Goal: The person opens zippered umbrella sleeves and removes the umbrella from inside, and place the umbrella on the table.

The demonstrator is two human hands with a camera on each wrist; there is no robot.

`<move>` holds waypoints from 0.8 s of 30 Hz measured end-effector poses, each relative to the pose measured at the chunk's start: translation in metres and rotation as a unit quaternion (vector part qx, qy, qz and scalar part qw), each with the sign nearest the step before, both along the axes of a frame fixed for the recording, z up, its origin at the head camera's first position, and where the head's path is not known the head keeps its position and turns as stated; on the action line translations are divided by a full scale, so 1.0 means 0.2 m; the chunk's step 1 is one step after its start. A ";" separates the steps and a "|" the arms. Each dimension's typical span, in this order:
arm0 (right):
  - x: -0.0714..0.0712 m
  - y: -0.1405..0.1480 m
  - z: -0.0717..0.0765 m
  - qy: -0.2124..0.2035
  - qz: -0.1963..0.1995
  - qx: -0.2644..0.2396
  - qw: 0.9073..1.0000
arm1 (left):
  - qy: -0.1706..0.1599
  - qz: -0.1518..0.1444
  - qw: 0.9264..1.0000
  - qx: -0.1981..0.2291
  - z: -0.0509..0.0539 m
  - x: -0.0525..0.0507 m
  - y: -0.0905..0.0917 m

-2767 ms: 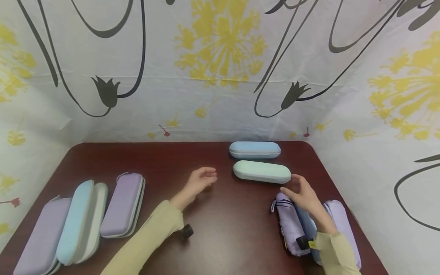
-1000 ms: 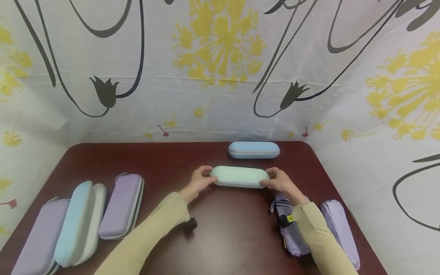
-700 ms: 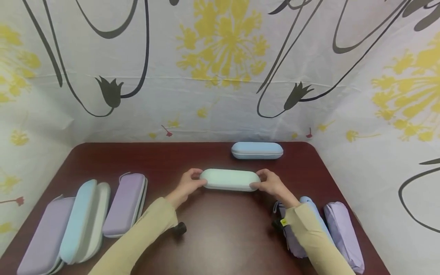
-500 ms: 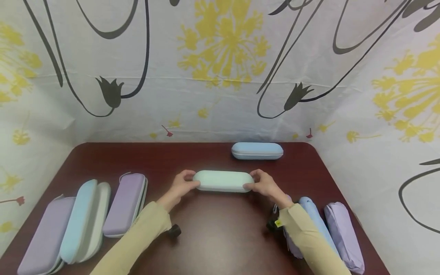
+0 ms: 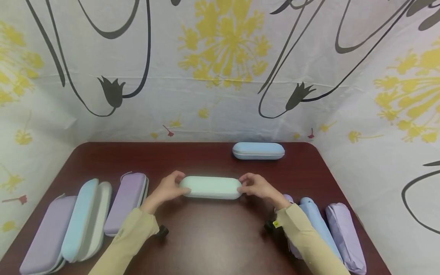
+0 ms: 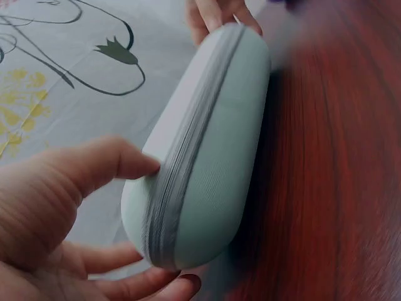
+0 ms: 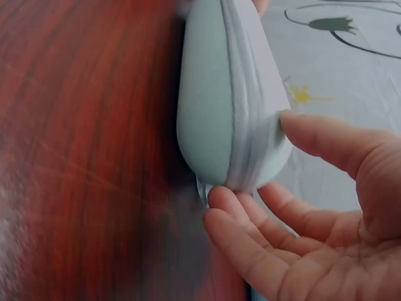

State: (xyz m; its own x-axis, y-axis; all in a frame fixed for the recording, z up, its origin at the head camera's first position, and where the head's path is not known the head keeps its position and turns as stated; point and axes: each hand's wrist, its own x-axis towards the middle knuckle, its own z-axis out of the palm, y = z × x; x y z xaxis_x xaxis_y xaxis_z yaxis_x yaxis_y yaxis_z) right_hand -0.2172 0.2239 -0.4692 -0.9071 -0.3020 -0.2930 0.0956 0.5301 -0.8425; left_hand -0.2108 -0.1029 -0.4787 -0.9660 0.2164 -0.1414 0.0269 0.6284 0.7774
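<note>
A mint-green, hard-shell zip pencil case (image 5: 210, 187) lies crosswise between my two hands over the middle of the table. Its left end is held by my left hand (image 5: 170, 186), thumb on the near side and fingers behind. At the opposite end my right hand (image 5: 258, 186) pinches it the same way. The left wrist view shows the grey zip of the pencil case (image 6: 213, 144) running along its side, with the left thumb beside it. In the right wrist view, a small zip pull hangs near the fingertips (image 7: 227, 199). Whether the case touches the table, I cannot tell.
A light-blue case (image 5: 258, 151) lies at the table's back right. Several zip cases stand at left, including a small purple case (image 5: 125, 204) close to my left forearm. Folded umbrellas, one blue (image 5: 319, 225) and one lilac (image 5: 345, 236), lie at right, partly behind my right sleeve.
The mint-green pencil case was at the back right with my hands apart; both hands then took its ends. It has moved left and nearer me, uncovering the blue umbrella.
</note>
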 end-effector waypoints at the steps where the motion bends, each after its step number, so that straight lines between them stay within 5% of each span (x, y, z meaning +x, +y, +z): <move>1: -0.01 0.01 0.00 -0.007 0.001 -0.007 1.000 | 0.011 -0.020 1.000 -0.009 0.00 -0.01 -0.01; 8: -0.04 0.03 -0.02 -0.033 0.017 -0.033 0.999 | 0.075 -0.092 0.992 -0.032 -0.02 0.00 -0.02; 24: -0.09 -0.02 -0.08 -0.036 0.049 -0.043 0.997 | 0.184 -0.116 0.974 -0.061 -0.07 0.09 0.01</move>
State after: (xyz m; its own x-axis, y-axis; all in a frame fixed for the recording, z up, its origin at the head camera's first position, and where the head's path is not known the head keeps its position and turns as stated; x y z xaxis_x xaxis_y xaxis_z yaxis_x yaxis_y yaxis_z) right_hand -0.2345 0.2206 -0.4845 -0.8496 -0.4147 -0.3258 0.1090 0.4664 -0.8779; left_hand -0.1933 -0.1007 -0.4918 -0.8834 0.4376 0.1676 0.4421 0.6595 0.6080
